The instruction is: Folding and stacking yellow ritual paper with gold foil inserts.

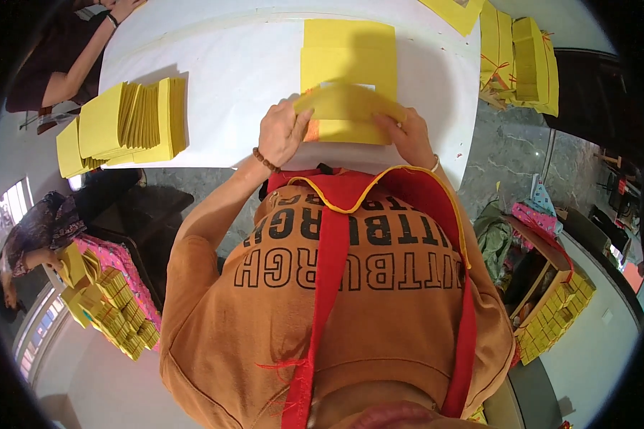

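Note:
Between my two hands a sheet of yellow paper [343, 102] is bent into an arch, its near part smeared by motion. My left hand [282, 134] pinches its left end, thumb on top, and my right hand [411, 137] grips the right end. Beneath and beyond it, more yellow paper [347, 58] lies flat on the white tabletop, in a layered pile with offset edges. A small orange patch shows beside my left fingers. How many sheets I hold, I cannot tell.
The white table [236, 79] carries a fanned row of folded yellow paper [132, 121] on the left. Tied yellow bundles [519, 64] stand beyond its right edge. Another person's arm [79, 71] rests at the far left. Lower left, a second person handles stacked yellow bundles [114, 304].

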A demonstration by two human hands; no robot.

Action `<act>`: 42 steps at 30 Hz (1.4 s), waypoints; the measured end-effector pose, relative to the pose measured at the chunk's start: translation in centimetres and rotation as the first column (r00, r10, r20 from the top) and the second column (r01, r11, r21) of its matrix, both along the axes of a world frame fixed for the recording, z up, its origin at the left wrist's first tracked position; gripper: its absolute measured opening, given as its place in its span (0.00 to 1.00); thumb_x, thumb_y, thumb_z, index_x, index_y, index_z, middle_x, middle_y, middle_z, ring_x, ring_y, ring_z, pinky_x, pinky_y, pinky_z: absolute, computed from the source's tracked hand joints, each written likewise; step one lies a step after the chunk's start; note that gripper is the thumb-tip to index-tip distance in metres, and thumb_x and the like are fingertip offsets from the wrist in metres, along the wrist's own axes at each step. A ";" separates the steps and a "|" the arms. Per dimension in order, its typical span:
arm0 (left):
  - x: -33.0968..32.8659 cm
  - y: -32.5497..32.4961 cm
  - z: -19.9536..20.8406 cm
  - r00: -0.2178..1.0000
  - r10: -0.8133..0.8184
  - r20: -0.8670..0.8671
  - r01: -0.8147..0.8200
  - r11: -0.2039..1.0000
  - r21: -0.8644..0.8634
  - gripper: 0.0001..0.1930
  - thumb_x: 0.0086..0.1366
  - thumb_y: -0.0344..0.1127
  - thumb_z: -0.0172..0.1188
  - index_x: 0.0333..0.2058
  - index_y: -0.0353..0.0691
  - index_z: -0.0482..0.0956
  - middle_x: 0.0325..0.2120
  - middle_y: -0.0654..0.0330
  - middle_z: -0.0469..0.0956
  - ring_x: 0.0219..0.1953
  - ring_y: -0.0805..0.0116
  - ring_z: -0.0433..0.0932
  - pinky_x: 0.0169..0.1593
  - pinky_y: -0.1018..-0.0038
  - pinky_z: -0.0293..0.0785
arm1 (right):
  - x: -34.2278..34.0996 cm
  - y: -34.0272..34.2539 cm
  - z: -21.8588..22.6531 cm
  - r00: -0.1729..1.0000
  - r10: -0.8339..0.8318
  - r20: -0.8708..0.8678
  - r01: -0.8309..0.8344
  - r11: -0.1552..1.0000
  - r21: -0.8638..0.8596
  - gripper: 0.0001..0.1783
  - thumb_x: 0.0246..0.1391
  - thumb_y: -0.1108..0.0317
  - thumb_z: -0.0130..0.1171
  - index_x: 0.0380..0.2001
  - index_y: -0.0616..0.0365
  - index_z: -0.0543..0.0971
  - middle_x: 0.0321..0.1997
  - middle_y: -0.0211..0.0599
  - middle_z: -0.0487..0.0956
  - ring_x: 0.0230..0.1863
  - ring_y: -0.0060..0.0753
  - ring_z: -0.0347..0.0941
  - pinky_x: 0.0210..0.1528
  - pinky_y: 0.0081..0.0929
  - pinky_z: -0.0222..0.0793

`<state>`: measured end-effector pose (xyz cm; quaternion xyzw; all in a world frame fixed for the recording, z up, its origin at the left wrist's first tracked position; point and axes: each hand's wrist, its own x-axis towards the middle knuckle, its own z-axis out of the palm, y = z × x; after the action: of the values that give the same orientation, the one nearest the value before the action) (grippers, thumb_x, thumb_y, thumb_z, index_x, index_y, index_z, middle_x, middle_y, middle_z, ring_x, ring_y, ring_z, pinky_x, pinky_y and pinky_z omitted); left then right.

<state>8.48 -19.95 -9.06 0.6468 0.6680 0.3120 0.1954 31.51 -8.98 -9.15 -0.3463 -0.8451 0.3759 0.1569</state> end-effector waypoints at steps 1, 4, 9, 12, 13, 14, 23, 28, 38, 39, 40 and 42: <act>0.0 0.6 -0.1 0.994 0.080 0.071 -0.075 0.994 -0.077 0.12 0.65 0.40 0.45 0.35 0.38 0.73 0.21 0.54 0.72 0.29 0.56 0.72 0.34 0.66 0.66 | -0.6 0.0 0.0 0.993 -0.112 -0.048 0.108 0.990 -0.089 0.12 0.51 0.59 0.55 0.33 0.55 0.76 0.28 0.39 0.78 0.30 0.41 0.73 0.35 0.31 0.63; -0.1 2.3 -0.5 0.948 0.202 0.248 -0.156 0.969 -0.193 0.15 0.65 0.43 0.44 0.32 0.37 0.71 0.17 0.53 0.71 0.22 0.55 0.72 0.28 0.63 0.66 | -1.3 0.3 -0.5 0.965 -0.236 -0.112 0.212 0.958 -0.192 0.14 0.51 0.58 0.55 0.34 0.58 0.76 0.25 0.43 0.77 0.25 0.46 0.72 0.27 0.34 0.64; -0.5 3.5 -1.4 0.860 0.358 0.363 -0.188 0.884 -0.427 0.16 0.63 0.44 0.47 0.29 0.34 0.71 0.12 0.53 0.72 0.17 0.58 0.73 0.24 0.65 0.66 | -1.8 0.3 -0.6 0.942 -0.312 -0.123 0.295 0.945 -0.140 0.16 0.51 0.59 0.56 0.38 0.59 0.75 0.25 0.45 0.77 0.22 0.44 0.73 0.24 0.33 0.65; -0.7 4.1 -2.3 0.847 0.369 0.382 -0.213 0.894 -0.393 0.16 0.62 0.43 0.47 0.26 0.35 0.70 0.12 0.54 0.71 0.17 0.57 0.72 0.23 0.66 0.65 | -2.5 0.1 -0.6 0.879 -0.461 -0.123 0.430 0.876 -0.218 0.19 0.50 0.61 0.57 0.42 0.60 0.73 0.28 0.44 0.78 0.23 0.39 0.74 0.25 0.31 0.66; -0.9 4.2 -2.6 0.847 0.368 0.383 -0.209 0.894 -0.395 0.16 0.62 0.43 0.47 0.26 0.35 0.70 0.12 0.54 0.71 0.17 0.57 0.72 0.23 0.66 0.65 | -2.8 0.2 -0.6 0.859 -0.461 -0.223 0.427 0.885 -0.188 0.19 0.50 0.62 0.58 0.43 0.59 0.74 0.28 0.43 0.77 0.23 0.37 0.74 0.25 0.30 0.66; -1.0 4.3 -2.8 0.859 0.369 0.355 -0.203 0.882 -0.426 0.15 0.63 0.43 0.47 0.26 0.35 0.69 0.12 0.53 0.71 0.17 0.56 0.72 0.23 0.65 0.65 | -2.9 0.3 -0.5 0.832 -0.454 -0.320 0.425 0.891 -0.158 0.19 0.50 0.63 0.58 0.44 0.59 0.74 0.28 0.41 0.77 0.23 0.34 0.73 0.25 0.29 0.65; -0.1 4.9 -0.8 0.948 0.313 0.060 -0.283 0.914 -0.290 0.17 0.64 0.46 0.46 0.25 0.37 0.64 0.12 0.49 0.69 0.16 0.51 0.71 0.19 0.63 0.62 | -3.0 1.0 -0.7 0.897 -0.419 -0.139 0.406 0.907 -0.109 0.17 0.46 0.67 0.60 0.43 0.54 0.76 0.27 0.39 0.75 0.24 0.36 0.70 0.27 0.27 0.64; -0.3 5.1 -1.0 0.945 0.320 0.073 -0.282 0.905 -0.319 0.17 0.64 0.45 0.47 0.24 0.37 0.63 0.11 0.50 0.69 0.15 0.52 0.70 0.19 0.63 0.62 | -3.4 1.2 -1.2 0.878 -0.445 -0.179 0.427 0.895 -0.130 0.17 0.46 0.66 0.60 0.42 0.54 0.77 0.26 0.39 0.74 0.24 0.37 0.70 0.27 0.28 0.64; -0.9 5.6 -2.4 0.861 0.425 0.279 -0.276 0.852 -0.444 0.14 0.60 0.43 0.53 0.29 0.35 0.69 0.13 0.54 0.72 0.17 0.60 0.73 0.22 0.67 0.65 | -3.6 1.1 -1.8 0.861 -0.481 -0.166 0.468 0.877 -0.110 0.16 0.47 0.65 0.58 0.42 0.55 0.77 0.25 0.42 0.74 0.24 0.40 0.70 0.27 0.31 0.64; -1.0 5.5 -2.4 0.834 0.444 0.326 -0.273 0.847 -0.456 0.14 0.60 0.42 0.53 0.30 0.34 0.70 0.14 0.56 0.73 0.17 0.63 0.73 0.22 0.69 0.65 | -3.7 1.1 -1.8 0.861 -0.480 -0.169 0.468 0.877 -0.108 0.16 0.47 0.65 0.58 0.42 0.55 0.77 0.25 0.42 0.74 0.24 0.40 0.70 0.27 0.31 0.64; -1.0 5.4 -2.8 0.835 0.444 0.326 -0.274 0.848 -0.454 0.14 0.60 0.42 0.53 0.30 0.34 0.70 0.14 0.56 0.73 0.17 0.63 0.73 0.22 0.69 0.65 | -3.7 1.1 -1.7 0.862 -0.478 -0.169 0.466 0.878 -0.107 0.16 0.47 0.65 0.58 0.42 0.55 0.77 0.25 0.42 0.74 0.24 0.40 0.70 0.27 0.31 0.64; -0.9 5.6 -2.8 0.780 0.452 0.432 -0.306 0.878 -0.367 0.13 0.59 0.42 0.54 0.31 0.35 0.70 0.11 0.58 0.71 0.14 0.66 0.70 0.20 0.70 0.63 | -3.8 1.2 -1.6 0.862 -0.477 -0.171 0.466 0.879 -0.103 0.16 0.47 0.65 0.58 0.42 0.55 0.77 0.25 0.42 0.74 0.24 0.40 0.70 0.27 0.31 0.63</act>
<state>7.57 -14.33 -11.87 0.3587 0.7470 0.4070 0.3843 27.73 -7.81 -10.79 -0.5090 -0.7044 0.3820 0.3143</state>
